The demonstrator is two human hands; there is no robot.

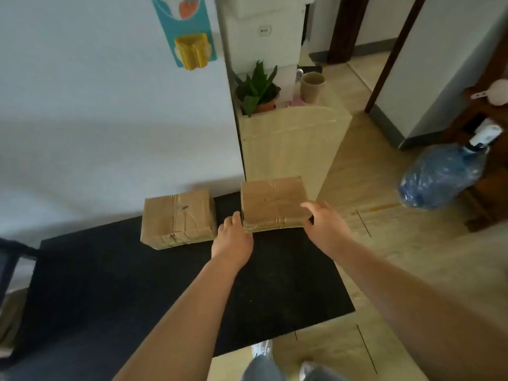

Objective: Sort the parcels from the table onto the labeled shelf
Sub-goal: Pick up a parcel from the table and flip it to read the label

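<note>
Two brown taped parcels lie on the black table (288, 270). The right parcel (270, 200) sits at the table's far right corner. My left hand (233, 237) touches its near left corner, fingers curled at the edge. My right hand (327, 224) rests on its near right corner, fingers spread over the top. Neither hand has lifted it. The left parcel (177, 217) lies apart, to the left, against the white wall. No labeled shelf is in view.
A white wall panel (110, 105) with a teal poster (187, 31) stands behind the table. Beyond are a potted plant (257, 89), a beige cup (312, 86) and a pale board (288, 144). A blue water jug (439, 174) lies on the floor at right.
</note>
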